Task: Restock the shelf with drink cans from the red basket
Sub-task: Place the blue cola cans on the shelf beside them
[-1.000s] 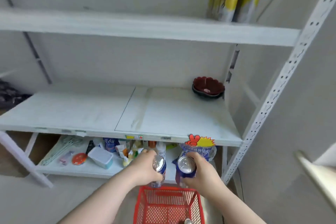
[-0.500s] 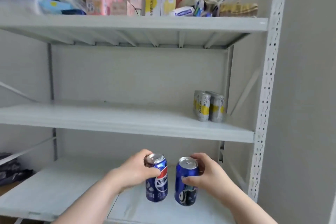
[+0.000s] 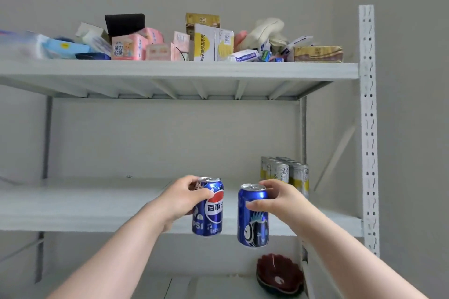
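My left hand [image 3: 181, 198] grips a blue Pepsi can [image 3: 208, 211] near its top, held upright in front of the middle shelf [image 3: 97, 204]. My right hand [image 3: 279, 199] grips a second blue can [image 3: 253, 218] by its upper part, also upright and a little lower. Both cans hang in the air just before the shelf's front edge, a small gap between them. Several silver and yellow cans [image 3: 285, 173] stand in rows at the shelf's right end. The red basket is out of view.
The top shelf [image 3: 179, 69] is crowded with boxes, tissue packs and bags. A dark red bowl [image 3: 279, 274] sits on the lower shelf at the right. A perforated white upright [image 3: 368, 128] bounds the rack on the right.
The view has tilted up from the basket and lower shelves to the middle and top shelves. Both hands have lifted their cans up to the middle shelf's front edge.
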